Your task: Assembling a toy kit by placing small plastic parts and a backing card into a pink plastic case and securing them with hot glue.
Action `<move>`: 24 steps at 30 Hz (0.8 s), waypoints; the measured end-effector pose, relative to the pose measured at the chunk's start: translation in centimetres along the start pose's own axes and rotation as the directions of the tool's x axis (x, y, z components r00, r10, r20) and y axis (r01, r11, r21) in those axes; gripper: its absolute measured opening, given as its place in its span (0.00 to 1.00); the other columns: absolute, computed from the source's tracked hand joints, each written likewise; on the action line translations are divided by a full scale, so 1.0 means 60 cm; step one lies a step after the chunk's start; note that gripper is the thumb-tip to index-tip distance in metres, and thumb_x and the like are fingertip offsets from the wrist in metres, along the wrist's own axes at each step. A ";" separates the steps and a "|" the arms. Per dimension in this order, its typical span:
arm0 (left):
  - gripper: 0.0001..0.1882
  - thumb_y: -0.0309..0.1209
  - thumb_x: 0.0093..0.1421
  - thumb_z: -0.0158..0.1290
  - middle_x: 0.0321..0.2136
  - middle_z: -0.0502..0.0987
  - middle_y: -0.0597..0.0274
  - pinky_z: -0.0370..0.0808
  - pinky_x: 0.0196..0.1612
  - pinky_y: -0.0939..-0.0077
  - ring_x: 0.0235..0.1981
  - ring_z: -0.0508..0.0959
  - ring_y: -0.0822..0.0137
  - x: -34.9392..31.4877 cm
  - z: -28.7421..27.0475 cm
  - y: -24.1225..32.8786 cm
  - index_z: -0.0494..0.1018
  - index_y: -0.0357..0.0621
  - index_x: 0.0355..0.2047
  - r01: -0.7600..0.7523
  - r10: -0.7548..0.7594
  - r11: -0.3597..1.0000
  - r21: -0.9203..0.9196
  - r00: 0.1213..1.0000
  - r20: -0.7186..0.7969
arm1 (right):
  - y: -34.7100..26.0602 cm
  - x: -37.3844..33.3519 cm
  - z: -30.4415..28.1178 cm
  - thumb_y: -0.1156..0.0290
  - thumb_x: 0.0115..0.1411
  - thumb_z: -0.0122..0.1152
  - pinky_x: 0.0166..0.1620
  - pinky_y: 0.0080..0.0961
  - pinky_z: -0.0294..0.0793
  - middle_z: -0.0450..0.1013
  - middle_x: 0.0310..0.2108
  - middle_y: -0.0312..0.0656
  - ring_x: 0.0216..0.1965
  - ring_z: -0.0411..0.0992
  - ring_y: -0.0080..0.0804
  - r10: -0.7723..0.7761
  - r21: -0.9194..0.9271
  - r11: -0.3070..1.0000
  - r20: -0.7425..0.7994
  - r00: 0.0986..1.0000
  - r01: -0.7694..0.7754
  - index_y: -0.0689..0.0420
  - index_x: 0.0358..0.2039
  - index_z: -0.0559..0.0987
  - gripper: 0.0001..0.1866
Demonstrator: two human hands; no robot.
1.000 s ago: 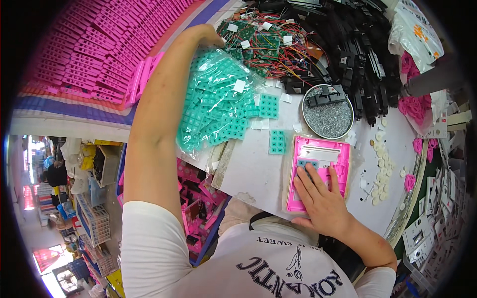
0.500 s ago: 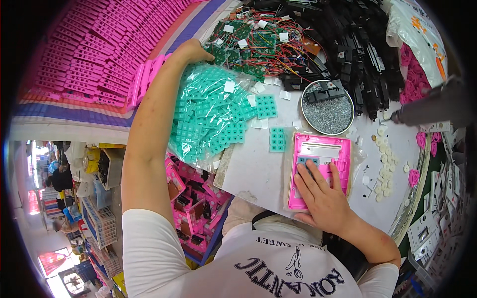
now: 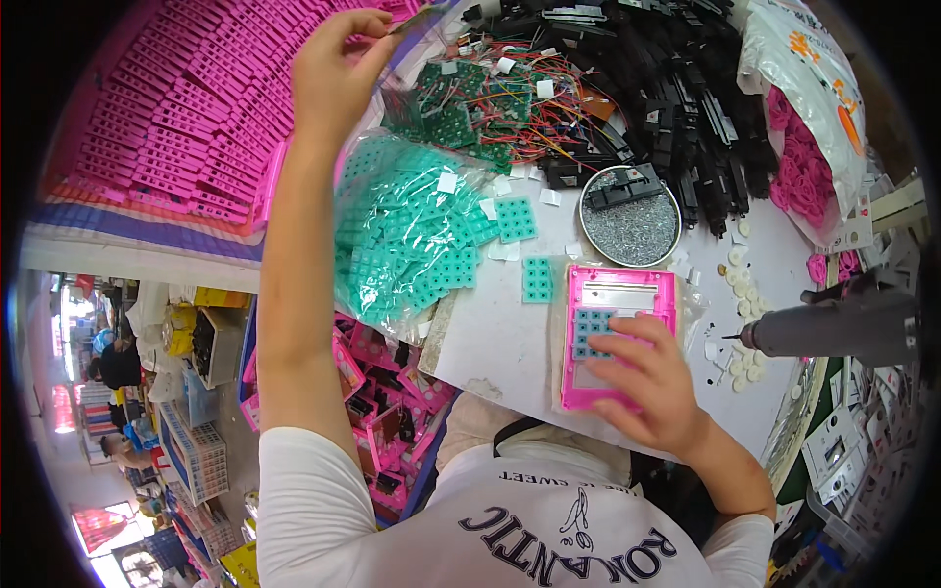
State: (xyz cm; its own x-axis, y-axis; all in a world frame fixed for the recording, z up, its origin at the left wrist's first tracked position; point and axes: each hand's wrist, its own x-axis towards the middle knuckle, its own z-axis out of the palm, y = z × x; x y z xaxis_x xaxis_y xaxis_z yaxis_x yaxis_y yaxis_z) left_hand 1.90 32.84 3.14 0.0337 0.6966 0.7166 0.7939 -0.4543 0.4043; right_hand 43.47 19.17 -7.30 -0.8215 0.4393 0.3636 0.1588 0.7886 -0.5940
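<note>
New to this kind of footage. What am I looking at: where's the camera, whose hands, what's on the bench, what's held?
There is no machine: a person works with bare hands. The camera is a wide fisheye worn on the head, looking down, so straight edges bend near the rim.

The left hand is raised at the far left and pinches a thin green piece, too small to identify. The right hand rests on a pink plastic shell with a teal keypad set in it.

On the white bench lie a bag of teal keypads, wired green circuit boards, a heap of black parts, a round dish of screws and small white discs. A grey power screwdriver hangs at the right.
</note>
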 end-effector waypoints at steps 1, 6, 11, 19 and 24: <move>0.06 0.24 0.56 0.64 0.38 0.82 0.58 0.76 0.43 0.73 0.38 0.80 0.67 -0.015 0.009 0.058 0.77 0.40 0.32 -0.175 0.183 0.982 0.071 0.974 -0.135 | 0.003 0.003 -0.013 0.59 0.57 0.66 0.59 0.46 0.68 0.66 0.63 0.48 0.61 0.66 0.42 -0.005 0.096 0.995 -0.078 0.997 0.012 0.61 0.60 0.73 0.32; 0.12 0.18 0.48 0.64 0.37 0.81 0.58 0.76 0.42 0.63 0.37 0.79 0.51 -0.141 0.077 0.196 0.76 0.42 0.33 -0.611 0.606 0.787 0.084 0.792 0.075 | 0.005 0.101 -0.007 0.66 0.66 0.59 0.49 0.29 0.74 0.75 0.50 0.40 0.52 0.71 0.25 0.615 0.999 0.008 0.031 0.788 -0.045 0.62 0.55 0.75 0.20; 0.24 0.23 0.45 0.67 0.49 0.74 0.52 0.73 0.49 0.61 0.50 0.75 0.50 -0.233 0.110 0.231 0.73 0.43 0.43 -0.217 0.201 0.976 0.021 0.932 0.300 | 0.085 0.134 0.002 0.69 0.66 0.60 0.39 0.20 0.75 0.78 0.41 0.36 0.40 0.75 0.19 0.698 0.960 0.252 -0.090 0.711 -0.126 0.61 0.50 0.77 0.14; 0.27 0.27 0.60 0.61 0.54 0.74 0.57 0.69 0.62 0.65 0.57 0.73 0.65 -0.287 0.093 0.310 0.67 0.37 0.58 0.520 -0.359 0.535 -0.666 0.854 0.377 | 0.022 0.097 -0.043 0.71 0.65 0.63 0.33 0.16 0.75 0.79 0.35 0.36 0.34 0.76 0.17 0.517 0.877 0.408 0.006 0.856 -0.253 0.65 0.48 0.79 0.14; 0.23 0.37 0.67 0.57 0.48 0.79 0.59 0.78 0.51 0.69 0.47 0.81 0.66 -0.313 0.112 0.352 0.69 0.38 0.58 0.662 -0.369 -0.426 -0.617 0.495 0.787 | -0.011 0.060 -0.044 0.72 0.64 0.65 0.33 0.17 0.79 0.79 0.37 0.38 0.32 0.76 0.18 0.557 0.877 0.359 0.072 0.827 -0.318 0.67 0.50 0.79 0.16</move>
State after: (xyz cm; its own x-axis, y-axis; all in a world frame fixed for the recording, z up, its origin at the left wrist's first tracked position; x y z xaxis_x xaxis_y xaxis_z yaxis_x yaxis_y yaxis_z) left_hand 22.11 13.87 -5.58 0.2016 0.9493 -0.2410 -0.6901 0.3123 0.6528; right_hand 41.86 21.37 -3.67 -0.6307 0.7717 -0.0817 -0.1619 -0.2337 -0.9587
